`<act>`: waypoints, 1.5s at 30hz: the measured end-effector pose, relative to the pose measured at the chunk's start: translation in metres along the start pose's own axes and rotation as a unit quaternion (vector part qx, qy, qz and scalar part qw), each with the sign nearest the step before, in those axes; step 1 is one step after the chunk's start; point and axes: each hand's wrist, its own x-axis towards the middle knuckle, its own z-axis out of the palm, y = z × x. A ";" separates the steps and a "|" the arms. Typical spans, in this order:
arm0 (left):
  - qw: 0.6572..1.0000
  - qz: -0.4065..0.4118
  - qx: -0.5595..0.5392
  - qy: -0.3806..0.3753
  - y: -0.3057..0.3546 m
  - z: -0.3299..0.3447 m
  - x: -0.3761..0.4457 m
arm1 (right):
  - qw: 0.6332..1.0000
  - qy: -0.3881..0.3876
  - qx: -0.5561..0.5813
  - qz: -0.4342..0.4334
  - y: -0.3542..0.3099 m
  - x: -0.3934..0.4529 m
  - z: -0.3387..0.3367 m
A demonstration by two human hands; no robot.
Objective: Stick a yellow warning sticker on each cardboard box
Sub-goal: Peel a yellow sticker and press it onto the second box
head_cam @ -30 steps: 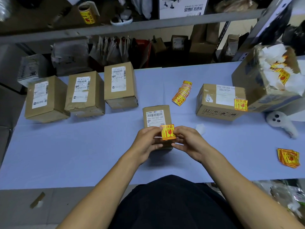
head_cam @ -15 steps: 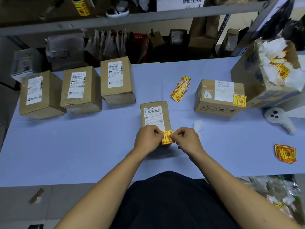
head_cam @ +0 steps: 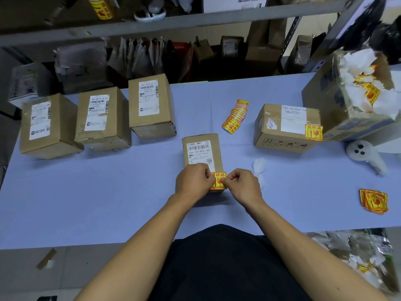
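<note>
A white handheld controller (head_cam: 361, 152) lies at the right of the pale blue worktop (head_cam: 108, 192), and a crumpled white scrap (head_cam: 259, 165) rests near its middle. A grey shelf (head_cam: 195, 20) spans overhead.

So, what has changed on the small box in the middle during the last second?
The yellow sticker came down from above the near edge of the small box onto its top, below the white label. Both hands, left hand and right hand, curled and now press it flat. The three boxes at left and the stickered box at right stayed in place.
</note>
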 end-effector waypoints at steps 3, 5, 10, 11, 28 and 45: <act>0.998 0.003 0.056 0.009 -0.003 0.000 0.004 | 1.000 -0.013 -0.022 0.005 0.003 0.003 -0.002; 0.997 -0.001 0.073 0.019 -0.011 -0.002 0.006 | 0.999 -0.032 -0.042 0.005 0.008 0.005 -0.005; 0.987 0.114 0.088 0.070 -0.041 0.001 -0.001 | 0.997 -0.074 -0.011 -0.017 0.010 0.012 -0.001; 0.989 0.113 0.082 0.057 -0.045 0.004 -0.003 | 0.997 -0.078 -0.005 -0.023 0.006 0.014 0.004; 0.917 -0.120 -0.379 0.025 -0.039 0.015 0.026 | 0.985 -0.105 0.139 -0.002 -0.012 0.036 0.021; 0.848 -0.134 -0.513 0.022 -0.030 0.010 0.066 | 0.995 -0.065 0.045 -0.066 -0.045 0.067 0.026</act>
